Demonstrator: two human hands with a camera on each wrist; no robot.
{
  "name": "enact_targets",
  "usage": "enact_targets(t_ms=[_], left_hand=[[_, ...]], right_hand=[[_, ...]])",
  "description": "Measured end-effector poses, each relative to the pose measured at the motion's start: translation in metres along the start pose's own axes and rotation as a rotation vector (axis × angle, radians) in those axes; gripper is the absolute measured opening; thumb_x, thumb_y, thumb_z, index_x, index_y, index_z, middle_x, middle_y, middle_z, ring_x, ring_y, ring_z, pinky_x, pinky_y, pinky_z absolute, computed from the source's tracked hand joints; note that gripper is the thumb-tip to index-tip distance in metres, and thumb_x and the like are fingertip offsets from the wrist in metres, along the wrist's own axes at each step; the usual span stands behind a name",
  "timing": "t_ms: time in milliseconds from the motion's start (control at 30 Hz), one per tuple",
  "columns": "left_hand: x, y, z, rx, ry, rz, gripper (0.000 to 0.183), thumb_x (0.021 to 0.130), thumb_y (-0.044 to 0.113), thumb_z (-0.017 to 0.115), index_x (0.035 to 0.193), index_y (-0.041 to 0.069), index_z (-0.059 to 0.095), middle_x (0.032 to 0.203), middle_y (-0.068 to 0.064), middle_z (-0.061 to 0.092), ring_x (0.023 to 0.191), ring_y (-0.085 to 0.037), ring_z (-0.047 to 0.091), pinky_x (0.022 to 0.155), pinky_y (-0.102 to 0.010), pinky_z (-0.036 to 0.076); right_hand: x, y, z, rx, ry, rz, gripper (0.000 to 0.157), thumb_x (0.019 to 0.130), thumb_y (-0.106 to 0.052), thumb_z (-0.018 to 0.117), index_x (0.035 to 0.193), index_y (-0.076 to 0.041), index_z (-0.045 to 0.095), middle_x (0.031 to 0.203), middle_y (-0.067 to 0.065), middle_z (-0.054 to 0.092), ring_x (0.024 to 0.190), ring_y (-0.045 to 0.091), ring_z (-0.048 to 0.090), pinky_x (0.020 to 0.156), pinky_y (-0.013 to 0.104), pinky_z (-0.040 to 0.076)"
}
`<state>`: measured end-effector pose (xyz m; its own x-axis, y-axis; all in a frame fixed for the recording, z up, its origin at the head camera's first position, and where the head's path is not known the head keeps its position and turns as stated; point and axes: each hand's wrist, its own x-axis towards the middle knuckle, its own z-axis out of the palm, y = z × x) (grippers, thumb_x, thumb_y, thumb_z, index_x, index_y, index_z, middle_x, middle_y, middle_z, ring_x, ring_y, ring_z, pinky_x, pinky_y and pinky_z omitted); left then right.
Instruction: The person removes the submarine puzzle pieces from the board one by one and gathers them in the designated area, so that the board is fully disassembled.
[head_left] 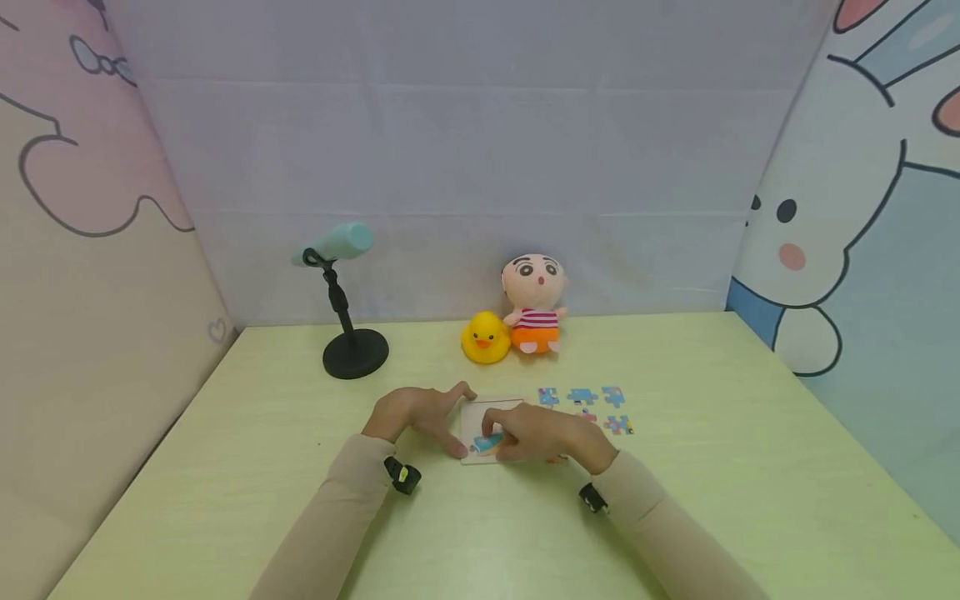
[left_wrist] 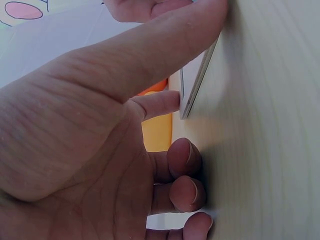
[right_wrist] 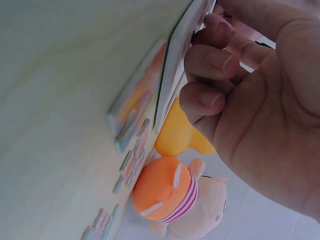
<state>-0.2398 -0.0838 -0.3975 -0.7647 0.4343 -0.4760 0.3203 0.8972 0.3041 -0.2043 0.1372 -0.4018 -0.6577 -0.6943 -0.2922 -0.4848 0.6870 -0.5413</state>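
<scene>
A thin, pale puzzle board lies flat on the table between the two hands. My left hand holds it at its left side, thumb at the near corner and forefinger at the far one. In the left wrist view the forefinger touches the board's edge while the other fingers stay bent beside it. My right hand reaches over the board and pinches a blue puzzle piece at the board's near left corner. Its fingertips partly cover that piece, and the hand hides the board's right part.
Several loose puzzle pieces lie right of the board; an orange-toned piece sits close beside it. Behind stand a yellow toy duck and a plush doll. A black stand holding a mint-green cylindrical object is at back left.
</scene>
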Motion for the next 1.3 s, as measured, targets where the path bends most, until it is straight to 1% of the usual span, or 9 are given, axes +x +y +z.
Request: enact_targets(t_ms=[200,367,533,767,867,967,1100,1200,1300], left_hand=[[-0.001,0.001,0.001,0.001,0.001,0.001,0.088,0.076,0.057,0.082,0.144,0.033,0.03,0.13,-0.009,0.061,0.114,-0.026,0.057,0.098,-0.052,0.043],[-0.002,0.002,0.0,0.002,0.001,-0.007,0.089,0.076,0.056,0.082,0.145,0.033,0.03,0.129,-0.009,0.061,0.114,-0.026,0.058,0.098,-0.052,0.043],[-0.002,0.002,-0.001,0.002,-0.001,-0.011,0.088,0.077,0.056,0.081,0.145,0.034,0.03,0.132,-0.011,0.06,0.116,-0.027,0.057,0.099,-0.053,0.042],[0.0,0.001,0.001,0.009,0.0,-0.014,0.088,0.077,0.057,0.081,0.145,0.034,0.03,0.132,-0.01,0.06,0.117,-0.027,0.057,0.1,-0.052,0.042],[-0.001,0.001,0.001,0.002,0.0,-0.019,0.088,0.076,0.056,0.082,0.144,0.034,0.03,0.132,-0.01,0.06,0.116,-0.027,0.057,0.1,-0.053,0.042],[-0.002,0.001,0.001,-0.003,-0.003,-0.023,0.089,0.076,0.056,0.082,0.144,0.033,0.031,0.132,-0.01,0.06,0.116,-0.028,0.057,0.1,-0.054,0.042],[-0.002,0.001,0.001,-0.004,-0.004,-0.024,0.089,0.076,0.056,0.082,0.145,0.033,0.031,0.132,-0.01,0.06,0.116,-0.028,0.057,0.1,-0.054,0.042],[-0.002,0.001,0.001,-0.005,-0.001,-0.022,0.089,0.076,0.056,0.082,0.145,0.034,0.031,0.133,-0.01,0.059,0.117,-0.028,0.056,0.1,-0.054,0.042],[-0.002,0.002,0.0,-0.008,0.0,-0.02,0.089,0.076,0.056,0.082,0.145,0.033,0.031,0.135,-0.01,0.058,0.119,-0.028,0.056,0.101,-0.054,0.042]], right_hand=[[-0.002,0.0,-0.002,0.007,0.017,-0.004,0.017,0.097,-0.013,0.067,0.109,-0.015,0.055,0.071,0.0,0.05,0.036,0.014,0.045,0.037,0.02,0.034],[-0.004,0.001,-0.004,0.036,0.031,0.008,0.018,0.096,-0.009,0.066,0.106,-0.016,0.053,0.069,0.0,0.048,0.037,0.018,0.047,0.036,0.021,0.036],[-0.004,0.004,-0.006,0.05,0.033,0.008,0.013,0.099,-0.011,0.063,0.101,-0.016,0.051,0.066,-0.001,0.044,0.037,0.018,0.046,0.037,0.022,0.038],[-0.007,0.006,-0.01,0.1,0.022,-0.01,0.012,0.102,-0.012,0.059,0.093,-0.012,0.051,0.071,0.0,0.049,0.041,0.024,0.049,0.038,0.025,0.041],[-0.007,0.007,-0.012,0.085,0.022,-0.024,0.012,0.102,-0.012,0.06,0.093,-0.012,0.052,0.071,-0.001,0.049,0.043,0.024,0.052,0.041,0.023,0.041],[-0.007,0.007,-0.014,0.064,0.023,-0.041,0.011,0.101,-0.012,0.06,0.093,-0.013,0.053,0.072,-0.001,0.051,0.046,0.021,0.054,0.048,0.023,0.044],[-0.009,0.009,-0.019,-0.006,0.036,-0.063,0.013,0.1,-0.012,0.062,0.09,-0.013,0.054,0.074,-0.003,0.054,0.055,0.012,0.055,0.061,0.024,0.046],[-0.015,0.011,-0.025,-0.051,0.044,-0.062,0.014,0.099,-0.013,0.065,0.088,-0.014,0.055,0.073,-0.005,0.054,0.061,0.009,0.053,0.065,0.025,0.044],[-0.022,0.014,-0.032,-0.061,0.042,-0.039,0.015,0.097,-0.013,0.066,0.087,-0.014,0.056,0.072,-0.006,0.051,0.062,0.009,0.05,0.064,0.026,0.042]])
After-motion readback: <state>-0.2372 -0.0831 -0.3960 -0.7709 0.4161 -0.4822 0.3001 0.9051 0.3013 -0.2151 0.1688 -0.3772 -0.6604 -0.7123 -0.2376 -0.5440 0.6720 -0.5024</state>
